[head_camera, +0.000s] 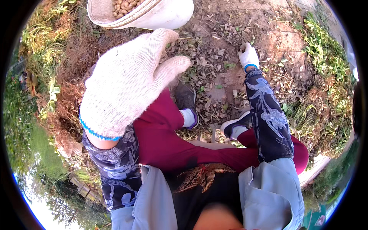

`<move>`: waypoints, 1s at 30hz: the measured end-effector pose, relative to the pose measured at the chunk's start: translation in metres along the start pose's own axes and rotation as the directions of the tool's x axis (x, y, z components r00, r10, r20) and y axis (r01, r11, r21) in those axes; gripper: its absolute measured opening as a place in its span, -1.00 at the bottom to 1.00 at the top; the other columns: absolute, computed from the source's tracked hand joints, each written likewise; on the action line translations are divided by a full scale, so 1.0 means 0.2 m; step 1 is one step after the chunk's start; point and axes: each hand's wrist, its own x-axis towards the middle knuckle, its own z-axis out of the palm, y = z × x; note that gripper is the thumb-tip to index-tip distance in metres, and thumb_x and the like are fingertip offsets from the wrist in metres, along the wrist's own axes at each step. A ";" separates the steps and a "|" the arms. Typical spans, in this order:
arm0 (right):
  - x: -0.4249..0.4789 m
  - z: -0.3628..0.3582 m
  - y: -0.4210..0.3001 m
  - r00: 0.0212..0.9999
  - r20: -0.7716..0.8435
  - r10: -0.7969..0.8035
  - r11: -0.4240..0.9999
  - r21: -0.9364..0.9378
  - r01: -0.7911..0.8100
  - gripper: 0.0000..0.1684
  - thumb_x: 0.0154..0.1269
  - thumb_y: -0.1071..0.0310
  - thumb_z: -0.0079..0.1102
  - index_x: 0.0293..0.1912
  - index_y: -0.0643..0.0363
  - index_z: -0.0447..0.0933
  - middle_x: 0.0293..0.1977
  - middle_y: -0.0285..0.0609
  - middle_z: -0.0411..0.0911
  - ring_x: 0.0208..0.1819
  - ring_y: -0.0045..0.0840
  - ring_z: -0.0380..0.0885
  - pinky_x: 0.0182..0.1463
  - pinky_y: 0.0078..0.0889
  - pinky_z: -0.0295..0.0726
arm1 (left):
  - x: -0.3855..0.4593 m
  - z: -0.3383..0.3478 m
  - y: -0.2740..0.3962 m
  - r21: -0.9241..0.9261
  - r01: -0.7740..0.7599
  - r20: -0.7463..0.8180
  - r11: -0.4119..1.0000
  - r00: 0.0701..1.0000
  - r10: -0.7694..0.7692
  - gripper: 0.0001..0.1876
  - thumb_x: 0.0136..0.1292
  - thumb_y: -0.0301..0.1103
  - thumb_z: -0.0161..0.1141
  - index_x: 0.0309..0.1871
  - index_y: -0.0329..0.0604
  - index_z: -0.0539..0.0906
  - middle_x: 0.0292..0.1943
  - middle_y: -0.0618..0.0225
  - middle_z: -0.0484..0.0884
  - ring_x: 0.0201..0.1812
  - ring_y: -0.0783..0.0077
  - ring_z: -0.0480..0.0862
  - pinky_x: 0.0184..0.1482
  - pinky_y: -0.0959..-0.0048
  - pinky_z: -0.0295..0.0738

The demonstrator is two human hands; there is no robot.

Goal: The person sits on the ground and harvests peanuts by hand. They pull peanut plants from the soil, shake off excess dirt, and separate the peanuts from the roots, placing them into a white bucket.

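My left hand (123,83), in a white knitted glove with a blue cuff edge, is raised close to the camera. Its thumb and forefinger are apart, and nothing shows between them; the palm side is hidden. Just beyond it stands a white plastic bucket (172,14) with unshelled peanuts (125,8) inside. Farther off at the right, my right hand (249,54), also gloved, is low over the leaf-strewn ground (212,57). Its fingers are curled, and whether they hold anything is too small to make out.
Pulled plants with dry brown roots (72,63) are heaped along the left. More green and withered plants (325,49) lie at the right. My feet in dark shoes (185,97) rest on the ground between them, among dry leaves.
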 end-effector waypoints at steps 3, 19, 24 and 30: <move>-0.08 -0.04 0.01 0.982 -0.085 0.170 0.962 0.229 -0.146 -0.67 0.31 0.25 0.45 -0.02 0.19 0.64 -0.16 0.00 0.76 -0.04 -0.13 0.76 0.09 -0.14 0.70 | -0.01 0.00 -0.02 0.014 0.000 0.017 1.000 1.000 0.000 -0.58 0.50 -0.13 0.33 0.31 -0.10 0.63 -0.21 0.17 0.74 -0.16 0.12 0.78 -0.05 0.22 0.64; -0.24 -1.02 -1.59 0.885 -0.182 -0.429 0.474 0.789 0.392 -0.53 0.55 0.02 0.36 0.07 0.26 0.62 -0.28 -0.35 0.62 -0.40 -0.78 0.47 -0.34 -0.60 0.48 | -0.02 -0.10 0.11 0.039 0.016 0.083 0.999 0.996 -0.020 -0.53 0.52 -0.02 0.20 0.25 -0.23 0.62 -0.11 -0.01 0.79 -0.02 -0.08 0.80 -0.01 0.06 0.67; -0.46 -0.55 -1.05 0.892 0.095 -0.441 0.801 0.490 0.344 -0.57 0.51 0.06 0.30 0.02 0.28 0.69 -0.20 -0.08 0.78 -0.12 -0.40 0.75 0.00 -0.33 0.67 | 0.00 -0.11 0.14 -0.035 0.040 0.042 0.999 0.998 -0.039 -0.52 0.52 0.04 0.21 0.17 -0.22 0.66 -0.20 0.00 0.80 -0.09 -0.11 0.81 -0.04 0.06 0.68; -1.07 0.02 -0.21 0.713 0.701 -0.004 0.931 -0.258 0.260 -0.53 0.25 -0.01 0.46 -0.08 0.19 0.80 -0.15 0.17 0.78 -0.03 0.00 0.78 0.10 -0.04 0.74 | -0.04 -0.17 0.16 -0.025 0.072 0.054 0.997 0.996 -0.070 -0.52 0.53 0.06 0.21 0.13 -0.21 0.69 -0.20 0.03 0.82 -0.10 -0.05 0.84 -0.03 0.12 0.72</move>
